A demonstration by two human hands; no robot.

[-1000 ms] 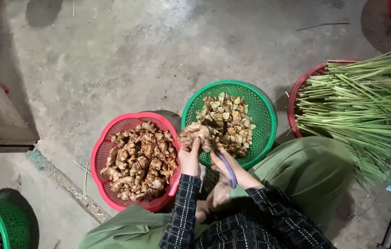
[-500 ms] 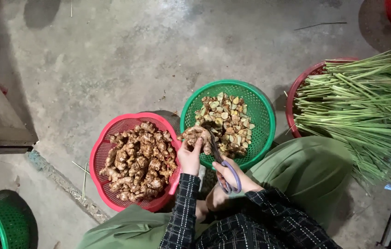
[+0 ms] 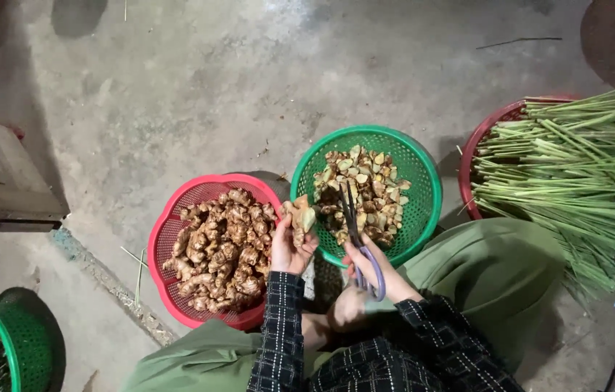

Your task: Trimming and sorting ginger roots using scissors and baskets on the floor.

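Going from the left, our left hand keeps its grip closed around a knobbly piece of ginger, which sits above the gap between the red basket of uncut roots to the left of that grip and the green basket of cut pieces to its right. Compared with a moment ago, the scissors in our right hand have swung up, their blades now closed or nearly so and pointing over the green basket, just right of the ginger rather than on it; we judge that one snip is finished and the piece still needs trimming. Our right grip is wrapped through the purple handles. Whether the blades fully meet is hard to make out. Further right, the lemongrass stalks run out of frame, hiding most of their red tub.
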